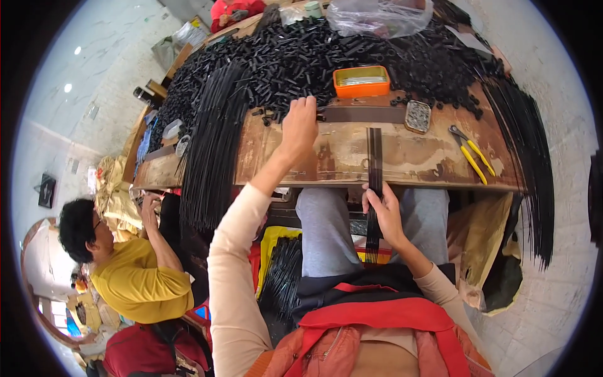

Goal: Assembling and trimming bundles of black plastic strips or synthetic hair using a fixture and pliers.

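My right hand [387, 217] is closed round a flat bundle of thin black rods [375, 157] at the table's front edge. The rods' far ends lie on the wood and their near ends hang over my lap. My left hand [299, 127] reaches to the near edge of a pile of short black tubes [295, 53], its fingers curled together. Whatever is in those fingers is hidden; a small black piece shows beside them. Right of that hand lies a flat dark strip [364, 114], with an orange tin [361, 81] of silvery pins behind it.
A small tin of metal bits [418, 117] and yellow-handled pliers [472, 154] lie to the right. Long black rod bundles drape over the edge at left [213, 144] and right [518, 151]. A co-worker in yellow [141, 276] sits at left; another person in red [235, 9] is across the table.
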A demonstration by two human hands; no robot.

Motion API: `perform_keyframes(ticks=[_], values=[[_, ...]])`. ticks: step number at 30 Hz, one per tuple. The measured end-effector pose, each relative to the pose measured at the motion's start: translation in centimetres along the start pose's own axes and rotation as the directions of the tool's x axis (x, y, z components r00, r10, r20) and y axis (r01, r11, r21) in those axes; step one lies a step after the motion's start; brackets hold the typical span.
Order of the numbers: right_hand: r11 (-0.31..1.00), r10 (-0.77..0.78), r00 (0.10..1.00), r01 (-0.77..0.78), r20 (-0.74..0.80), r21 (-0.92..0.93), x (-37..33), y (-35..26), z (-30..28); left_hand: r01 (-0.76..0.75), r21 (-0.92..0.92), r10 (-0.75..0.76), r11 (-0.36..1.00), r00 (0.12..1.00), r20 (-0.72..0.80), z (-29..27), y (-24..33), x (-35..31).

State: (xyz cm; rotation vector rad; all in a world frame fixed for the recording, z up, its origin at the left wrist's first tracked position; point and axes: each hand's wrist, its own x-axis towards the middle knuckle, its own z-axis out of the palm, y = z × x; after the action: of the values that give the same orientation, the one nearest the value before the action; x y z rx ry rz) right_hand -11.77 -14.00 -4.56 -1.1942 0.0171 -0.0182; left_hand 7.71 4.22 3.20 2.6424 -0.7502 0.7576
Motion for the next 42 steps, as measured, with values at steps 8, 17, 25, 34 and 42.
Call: perform_keyframes(ticks=[8, 17, 25, 34, 42], values=[[0.965, 0.034, 0.991, -0.066, 0.128, 0.253, -3.4, -0.7, 0.7, 0.505, -0.796, 0.175, 0.335, 0.797, 0.578, -8.3, 12.8, -0.6], [0.976, 0.212, 0.976, -0.214, 0.057, 0.032, -10.0, -3.1, 3.3, 0.271, -0.914, -0.068, -0.301, 0.950, 0.304, -11.9, 8.8, -6.9], [0.996, 0.089, 0.978, -0.090, 0.187, -0.001, -11.3, -2.5, 4.1, 0.573, -0.395, 0.275, -0.718, 0.755, 0.595, -4.2, 14.4, -13.6], [0.990, 0.136, 0.975, -0.139, 0.176, 0.005, -11.1, -3.3, 4.0, 0.606, -0.303, 0.350, -0.735, 0.723, 0.596, -4.0, 14.4, -13.5], [0.988, 0.146, 0.989, -0.144, 0.027, -0.053, -9.8, -2.6, 2.6, 0.343, -0.851, -0.545, -0.397, 0.658, 0.519, -5.5, 13.8, -16.1]])
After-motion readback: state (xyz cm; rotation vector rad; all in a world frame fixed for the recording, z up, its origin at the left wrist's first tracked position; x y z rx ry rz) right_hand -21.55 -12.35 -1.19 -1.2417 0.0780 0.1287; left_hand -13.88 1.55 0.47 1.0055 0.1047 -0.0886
